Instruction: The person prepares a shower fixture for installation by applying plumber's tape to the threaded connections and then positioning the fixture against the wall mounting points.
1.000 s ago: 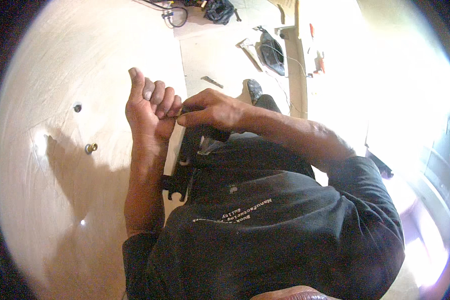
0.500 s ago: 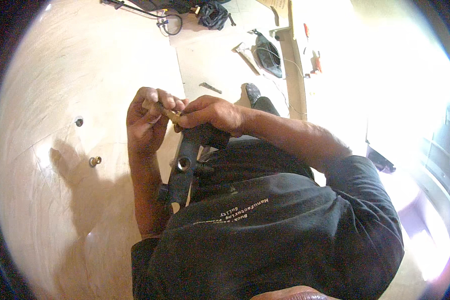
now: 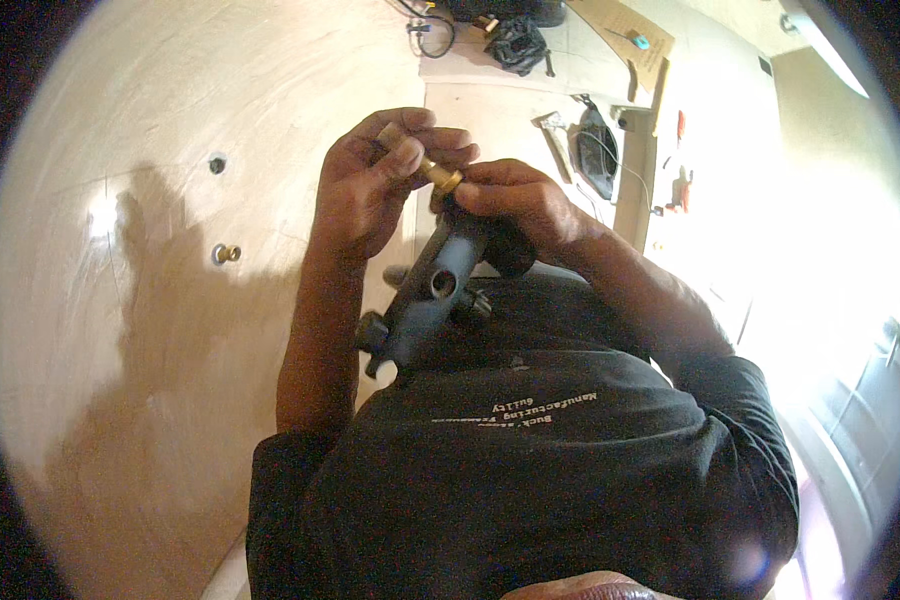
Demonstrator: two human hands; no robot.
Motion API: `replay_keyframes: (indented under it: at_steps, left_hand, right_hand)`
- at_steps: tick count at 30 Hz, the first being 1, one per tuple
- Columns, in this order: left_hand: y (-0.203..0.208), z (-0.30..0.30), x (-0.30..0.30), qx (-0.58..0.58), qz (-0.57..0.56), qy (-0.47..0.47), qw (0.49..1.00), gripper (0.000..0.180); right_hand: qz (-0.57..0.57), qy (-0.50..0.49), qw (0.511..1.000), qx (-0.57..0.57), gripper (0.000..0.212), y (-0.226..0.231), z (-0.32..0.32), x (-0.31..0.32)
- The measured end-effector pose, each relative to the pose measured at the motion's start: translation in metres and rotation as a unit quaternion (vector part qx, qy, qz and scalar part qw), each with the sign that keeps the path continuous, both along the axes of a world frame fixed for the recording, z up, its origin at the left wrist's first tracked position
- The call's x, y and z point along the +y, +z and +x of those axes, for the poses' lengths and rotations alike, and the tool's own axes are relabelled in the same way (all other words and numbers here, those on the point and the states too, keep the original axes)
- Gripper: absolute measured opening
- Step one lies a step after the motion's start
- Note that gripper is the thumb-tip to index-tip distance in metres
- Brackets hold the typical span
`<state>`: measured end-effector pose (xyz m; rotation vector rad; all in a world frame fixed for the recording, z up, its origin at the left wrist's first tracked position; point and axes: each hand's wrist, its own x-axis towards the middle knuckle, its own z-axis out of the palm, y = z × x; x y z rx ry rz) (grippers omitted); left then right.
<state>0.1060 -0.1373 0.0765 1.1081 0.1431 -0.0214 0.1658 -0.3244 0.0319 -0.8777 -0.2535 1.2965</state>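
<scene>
My left hand [image 3: 370, 185] pinches a brass fitting [image 3: 440, 178] between thumb and fingers, its pale far end poking out past the thumb. Close beside it, my right hand [image 3: 518, 203] is closed around the upper end of a black mixer tap body [image 3: 430, 305], its thumb by the fitting's wider brass end. The fitting meets or nearly touches the tap's top; the fingers hide the exact contact. Slanting down toward my shirt, the tap body shows a round open port on its face and dark knobs at its sides.
On the pale wall at left are a dark round hole [image 3: 217, 163] and, below it, a protruding brass connector [image 3: 228, 254]. Farther off lie a crumpled black bag [image 3: 518, 45], a cardboard sheet [image 3: 625, 40], a dark pouch [image 3: 596, 150] and red-handled tools [image 3: 681, 190] by a ledge.
The view has shifted, so hands and tap sit higher and farther right. More of the brass fitting shows between the hands, and the tap body leans more, with its side knobs now visible.
</scene>
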Motion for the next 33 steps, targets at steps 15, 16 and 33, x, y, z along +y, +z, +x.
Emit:
replay_keyframes:
  at_steps: [15,16,33]
  left_hand:
    - [0.015,0.014,0.003,0.035,0.149,0.077,0.985,0.029]
    - [0.011,0.014,0.006,0.025,0.187,0.091,0.978,0.027]
    - [0.021,0.005,0.01,-0.072,0.049,0.068,0.994,0.033]
  right_hand:
    - [-0.004,0.013,0.982,-0.186,0.048,0.004,0.022,0.011]
    - [-0.004,0.017,0.982,-0.187,0.048,0.007,0.022,0.012]
    - [0.061,-0.003,0.991,-0.117,0.04,0.009,0.02,0.017]
